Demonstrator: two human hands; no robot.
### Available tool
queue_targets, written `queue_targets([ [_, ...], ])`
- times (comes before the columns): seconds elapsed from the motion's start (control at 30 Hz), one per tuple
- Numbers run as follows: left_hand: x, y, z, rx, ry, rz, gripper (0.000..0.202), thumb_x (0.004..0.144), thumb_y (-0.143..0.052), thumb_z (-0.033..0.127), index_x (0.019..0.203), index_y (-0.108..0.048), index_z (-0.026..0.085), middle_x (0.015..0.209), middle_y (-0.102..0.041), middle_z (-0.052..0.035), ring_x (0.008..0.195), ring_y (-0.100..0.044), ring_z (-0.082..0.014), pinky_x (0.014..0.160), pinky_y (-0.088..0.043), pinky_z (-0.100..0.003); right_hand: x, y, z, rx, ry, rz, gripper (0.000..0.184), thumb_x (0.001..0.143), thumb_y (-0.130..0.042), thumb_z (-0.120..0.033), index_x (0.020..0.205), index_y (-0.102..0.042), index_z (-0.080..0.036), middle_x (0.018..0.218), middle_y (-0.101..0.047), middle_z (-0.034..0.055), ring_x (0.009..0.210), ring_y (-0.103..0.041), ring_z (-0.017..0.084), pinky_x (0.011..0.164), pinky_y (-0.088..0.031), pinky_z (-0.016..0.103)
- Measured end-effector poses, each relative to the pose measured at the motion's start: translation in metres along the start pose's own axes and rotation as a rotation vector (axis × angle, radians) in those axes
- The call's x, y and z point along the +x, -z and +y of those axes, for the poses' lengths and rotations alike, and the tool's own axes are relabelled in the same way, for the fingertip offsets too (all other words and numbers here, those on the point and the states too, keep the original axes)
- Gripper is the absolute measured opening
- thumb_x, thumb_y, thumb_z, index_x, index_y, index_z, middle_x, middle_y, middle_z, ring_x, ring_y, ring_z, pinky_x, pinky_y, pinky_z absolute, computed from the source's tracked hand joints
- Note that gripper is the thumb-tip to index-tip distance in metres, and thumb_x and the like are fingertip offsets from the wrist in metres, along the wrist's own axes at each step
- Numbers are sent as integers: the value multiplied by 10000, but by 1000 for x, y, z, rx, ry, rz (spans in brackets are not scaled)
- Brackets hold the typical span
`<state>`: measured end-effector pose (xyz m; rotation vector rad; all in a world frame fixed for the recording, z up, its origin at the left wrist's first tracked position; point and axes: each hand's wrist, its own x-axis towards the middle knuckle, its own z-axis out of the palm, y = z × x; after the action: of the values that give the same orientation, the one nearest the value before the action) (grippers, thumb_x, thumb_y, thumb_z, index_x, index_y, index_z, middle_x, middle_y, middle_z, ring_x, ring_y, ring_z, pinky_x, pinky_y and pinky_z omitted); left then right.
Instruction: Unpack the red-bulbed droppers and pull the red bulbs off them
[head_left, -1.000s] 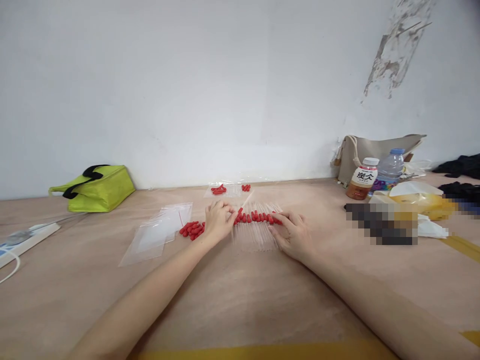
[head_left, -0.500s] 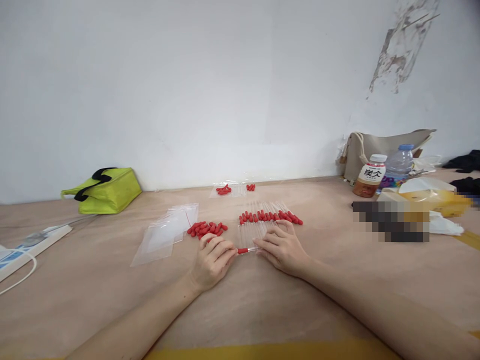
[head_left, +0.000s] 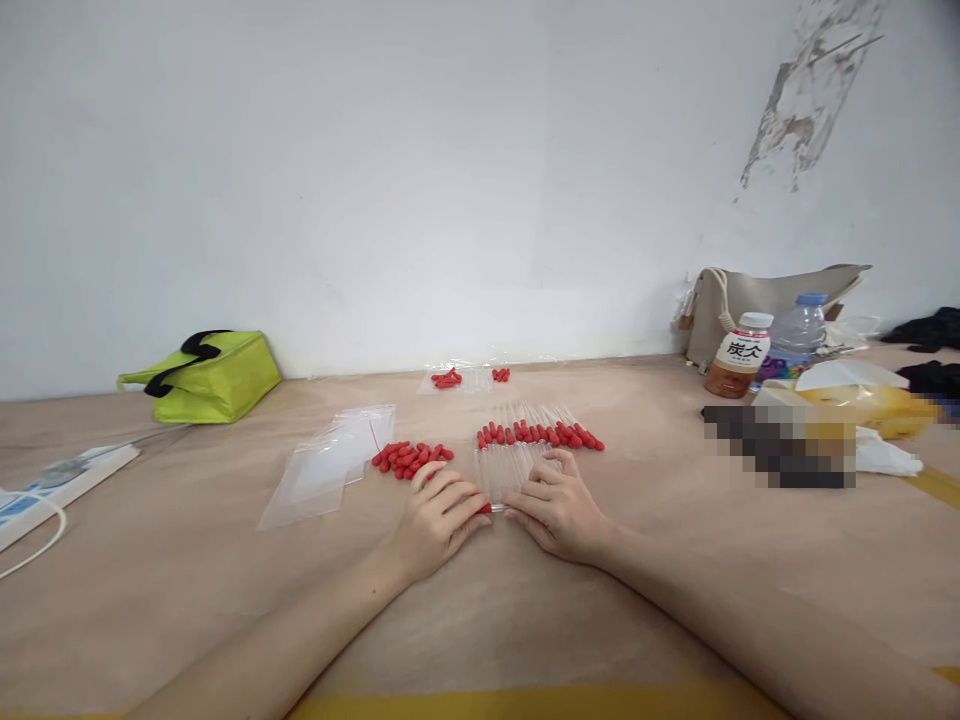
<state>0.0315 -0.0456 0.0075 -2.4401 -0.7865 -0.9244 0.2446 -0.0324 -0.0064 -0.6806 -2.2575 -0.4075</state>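
My left hand [head_left: 441,522] is closed on a red rubber bulb [head_left: 486,508], most of which its fingers cover. The bulb sits at the end of a thin clear glass dropper tube [head_left: 498,509], held level. Its other side is pinched in my right hand [head_left: 559,508], which hides most of the tube. Just beyond my fingers lies a row of bare clear tubes [head_left: 504,468]. Behind that row are several droppers with red bulbs [head_left: 536,432], side by side. A pile of loose red bulbs [head_left: 411,460] rests beyond my left hand.
Flat clear plastic bags [head_left: 330,465] lie left of the pile. Bagged red bulbs and tubes [head_left: 469,379] sit by the wall. A green bag [head_left: 217,380] and a power strip [head_left: 67,490] are at left. A brown drink bottle [head_left: 739,355] stands at right before a beige bag [head_left: 701,320].
My left hand has moved right, closer to my right hand. Less of the red bulb and of the tube shows between my fingers now.
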Motion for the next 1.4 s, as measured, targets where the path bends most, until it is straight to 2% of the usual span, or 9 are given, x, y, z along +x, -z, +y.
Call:
queue_targets([
  [0.33, 2, 1, 5, 39, -49, -22, 141, 828, -526, 297, 765, -633, 231, 667, -647, 18, 692, -535, -130, 877, -300, -398, -4, 5, -2, -30, 42, -21, 190, 847, -450, -269, 780, -624, -231, 542, -558, -37, 659, -438, 110, 881, -215, 371],
  [0.43, -2, 6, -2, 35, -64, -16, 154, 839, -498, 227, 754, -626, 228, 675, -651, 20, 698, -541, -134, 867, -304, -402, -10, 9, 5, -18, 27, -17, 201, 844, -455, -267, 747, -627, -230, 540, -560, -36, 654, -440, 110, 878, -221, 362],
  [0.53, -13, 12, -16, 11, -16, -1, 150, 832, -488, 175, 782, -621, 223, 719, -651, 7, 696, -542, -130, 784, -366, -348, -17, 13, 19, -30, -74, 4, 197, 840, -470, -283, 775, -652, -244, 547, -573, -27, 661, -454, 117, 848, -243, 338],
  [0.67, -22, 13, -26, -125, 118, 18, 199, 852, -460, 190, 1003, -587, 217, 836, -596, -37, 726, -542, -118, 671, -435, -257, -15, 13, 34, -70, -250, 65, 207, 844, -478, -337, 852, -676, -277, 579, -618, -19, 605, -474, 106, 785, -262, 300],
  [0.83, -13, 16, -35, -124, 380, 96, 302, 861, -399, 192, 1130, -537, 186, 953, -493, -82, 885, -527, -164, 781, -448, -313, -9, 8, 40, -125, -447, 99, 254, 863, -422, -283, 915, -667, -239, 656, -647, 10, 637, -543, 108, 736, -266, 278],
  [0.93, -13, 25, -59, -111, 605, 109, 292, 843, -401, 257, 1055, -584, 175, 913, -492, -69, 846, -530, -174, 754, -450, -314, -10, 5, 44, -164, -435, 60, 238, 841, -439, -250, 882, -672, -230, 630, -640, 9, 659, -544, 125, 746, -254, 289],
  [1.1, -28, 38, -105, -253, 1080, 93, 385, 729, -521, 391, 1057, -546, 190, 821, -555, -19, 611, -518, -127, 572, -435, -252, -10, -2, 46, -231, -366, 56, 227, 825, -449, -217, 845, -675, -214, 652, -638, 19, 673, -515, 129, 750, -243, 299],
  [1.2, -36, 37, -117, -217, 1150, 103, 399, 669, -570, 455, 966, -555, 190, 799, -573, -15, 616, -506, -131, 559, -416, -241, -8, -4, 44, -225, -352, 26, 225, 822, -450, -217, 827, -675, -220, 650, -623, 15, 667, -493, 124, 753, -233, 306],
  [1.4, -39, 20, -128, -161, 1112, 51, 395, 665, -553, 516, 876, -554, 182, 829, -616, -37, 660, -534, -156, 579, -410, -255, -6, -2, 40, -159, -379, -60, 204, 820, -462, -285, 865, -655, -238, 688, -610, 4, 697, -484, 130, 781, -214, 330],
])
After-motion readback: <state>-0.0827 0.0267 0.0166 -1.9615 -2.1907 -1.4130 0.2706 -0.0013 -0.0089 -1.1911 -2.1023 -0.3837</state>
